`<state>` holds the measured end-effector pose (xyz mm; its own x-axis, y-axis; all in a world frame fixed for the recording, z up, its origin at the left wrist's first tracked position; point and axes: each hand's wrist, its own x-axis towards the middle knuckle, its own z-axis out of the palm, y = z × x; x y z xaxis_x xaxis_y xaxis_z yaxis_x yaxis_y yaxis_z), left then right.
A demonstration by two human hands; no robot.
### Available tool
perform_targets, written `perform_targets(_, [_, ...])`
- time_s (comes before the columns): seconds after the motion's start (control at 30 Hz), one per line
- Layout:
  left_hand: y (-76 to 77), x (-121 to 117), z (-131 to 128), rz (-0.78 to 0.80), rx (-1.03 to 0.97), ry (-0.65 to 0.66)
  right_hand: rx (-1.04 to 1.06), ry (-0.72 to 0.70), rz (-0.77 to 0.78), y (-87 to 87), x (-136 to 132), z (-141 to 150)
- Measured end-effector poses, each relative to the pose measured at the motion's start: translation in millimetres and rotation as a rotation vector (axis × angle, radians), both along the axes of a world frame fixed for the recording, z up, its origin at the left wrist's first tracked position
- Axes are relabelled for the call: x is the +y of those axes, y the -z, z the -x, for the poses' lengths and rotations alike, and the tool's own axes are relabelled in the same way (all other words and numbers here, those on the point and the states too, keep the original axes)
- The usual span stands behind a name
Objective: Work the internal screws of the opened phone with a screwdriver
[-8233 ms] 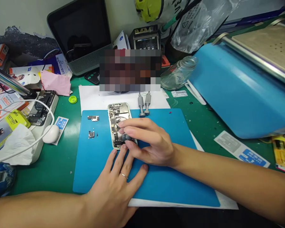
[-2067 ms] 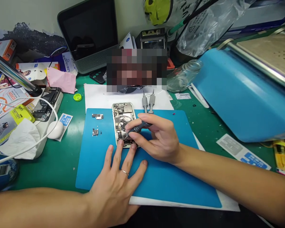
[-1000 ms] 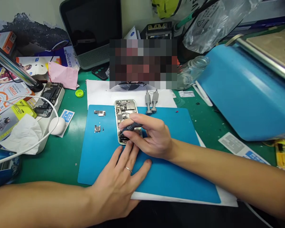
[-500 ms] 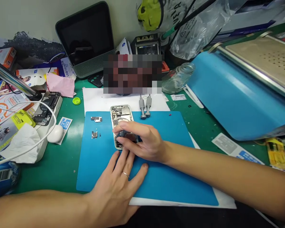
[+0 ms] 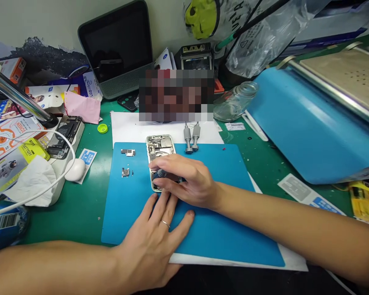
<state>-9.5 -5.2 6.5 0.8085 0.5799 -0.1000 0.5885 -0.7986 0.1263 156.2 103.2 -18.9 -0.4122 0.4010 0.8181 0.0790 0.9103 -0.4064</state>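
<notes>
Two small metal parts (image 5: pixel 128 153) on the mat (image 5: pixel 118 209), left of the opened phone (image 5: pixel 164 142), could scatter if brushed. The left hand (image 5: pixel 152 233), fingers spread, gripping nothing, lies at its near end; light pressure could let it slide. The right hand (image 5: pixel 195 180) pinches a dark screwdriver (image 5: pixel 161 173) over it; tilting might, with its tip hidden, cause slipping.

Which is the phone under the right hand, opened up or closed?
Opened up: the phone shows bare internal parts above the right hand, with no cover over that visible section.
</notes>
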Motion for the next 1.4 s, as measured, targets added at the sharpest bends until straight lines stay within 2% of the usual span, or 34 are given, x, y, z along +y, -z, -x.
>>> perform_targets(1.07, [-1.0, 0.4, -0.4, 0.016, -0.029, -0.003, -0.035, 0.040, 0.027, -3.0, -2.5, 1.0])
perform_targets(1.4, [-1.7, 1.7, 0.1, 0.011, -0.013, 0.003, -0.028, 0.004, 0.006, -2.5, -4.1, 1.5])
